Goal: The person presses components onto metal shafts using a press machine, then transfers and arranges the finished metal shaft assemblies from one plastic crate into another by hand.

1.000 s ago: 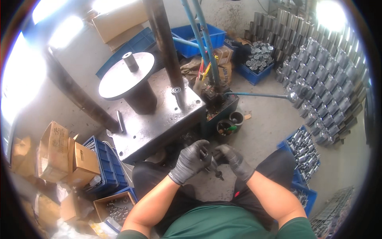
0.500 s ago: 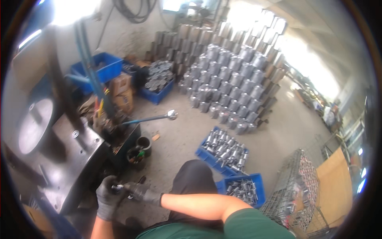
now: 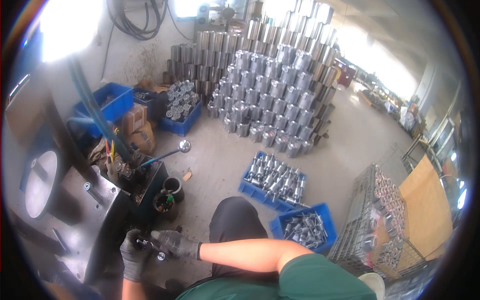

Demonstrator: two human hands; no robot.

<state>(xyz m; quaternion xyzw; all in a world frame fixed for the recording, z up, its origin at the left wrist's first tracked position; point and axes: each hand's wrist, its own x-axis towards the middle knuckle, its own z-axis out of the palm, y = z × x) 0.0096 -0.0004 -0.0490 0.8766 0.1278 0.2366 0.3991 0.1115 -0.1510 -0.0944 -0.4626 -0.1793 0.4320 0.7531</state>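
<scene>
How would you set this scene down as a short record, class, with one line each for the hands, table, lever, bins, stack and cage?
Left hand: gloved, curled around a metal part
Right hand: gloved, close beside the left; grip unclear
Table: metal, bearing a round plate
Lever: blue, ball-ended
Bins: two blue ones beyond the right forearm, filled with metal pieces
Stack: silver cylinders, behind the bins
Cage: wire, far right
</scene>
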